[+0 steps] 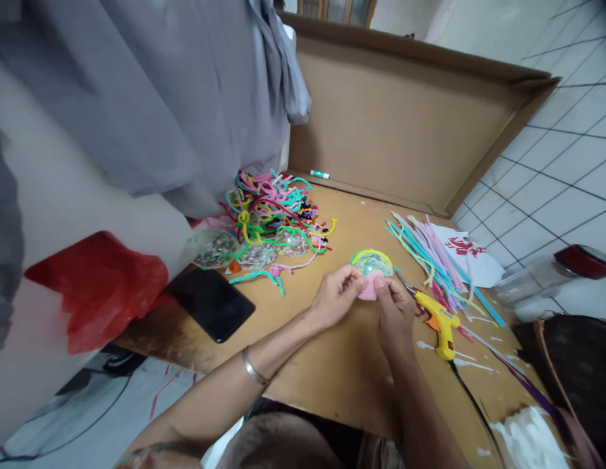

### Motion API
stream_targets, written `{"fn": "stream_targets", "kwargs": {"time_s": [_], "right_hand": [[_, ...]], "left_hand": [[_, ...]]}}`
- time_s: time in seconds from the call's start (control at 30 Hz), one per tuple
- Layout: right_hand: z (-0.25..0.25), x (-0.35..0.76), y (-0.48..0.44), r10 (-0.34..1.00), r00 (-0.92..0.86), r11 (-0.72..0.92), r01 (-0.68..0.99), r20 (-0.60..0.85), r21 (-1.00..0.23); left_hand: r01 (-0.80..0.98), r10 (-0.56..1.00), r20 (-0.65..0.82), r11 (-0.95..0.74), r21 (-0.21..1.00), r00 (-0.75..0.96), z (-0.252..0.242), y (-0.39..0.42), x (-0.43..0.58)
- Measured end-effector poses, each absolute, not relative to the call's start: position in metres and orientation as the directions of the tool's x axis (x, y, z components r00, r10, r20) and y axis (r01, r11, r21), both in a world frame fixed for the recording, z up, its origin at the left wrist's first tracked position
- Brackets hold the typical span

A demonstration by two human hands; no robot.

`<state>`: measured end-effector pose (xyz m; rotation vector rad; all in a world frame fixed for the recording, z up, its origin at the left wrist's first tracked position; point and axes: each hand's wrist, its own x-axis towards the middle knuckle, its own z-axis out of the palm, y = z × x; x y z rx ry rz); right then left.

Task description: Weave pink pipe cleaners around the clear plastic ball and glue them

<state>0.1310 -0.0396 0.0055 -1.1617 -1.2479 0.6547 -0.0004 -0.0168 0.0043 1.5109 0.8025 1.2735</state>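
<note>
One left hand, one right hand, fingers tight on one pink piece.

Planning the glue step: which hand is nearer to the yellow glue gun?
Right. The right hand pinches the pink piece just left of the glue gun, apart from it; the left hand holds the piece's other side, farther left.

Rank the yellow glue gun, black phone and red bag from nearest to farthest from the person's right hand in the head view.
1. Yellow glue gun, just right of the right hand holding the pink piece.
2. Black phone, on the left.
3. Red bag, far left, past the phone.
</note>
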Motion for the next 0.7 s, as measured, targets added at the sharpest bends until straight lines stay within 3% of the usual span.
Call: {"fn": "stream_targets", "kwargs": {"time_s": [0.43, 0.7], "right_hand": [[0.008, 0.127, -0.039, 0.96, 0.123, 0.257, -0.037, 0.251, -0.966], [0.016, 0.121, -0.043, 0.952, 0.131, 0.277, 0.012, 0.276, -0.961]], "left_hand": [[-0.193, 0.939, 0.282, -0.245, 0.95, 0.195, 0.006, -0.016, -0.002], [-0.188, 0.947, 0.269, -0.237, 0.953, 0.173, 0.0, -0.017, 0.001]]}}
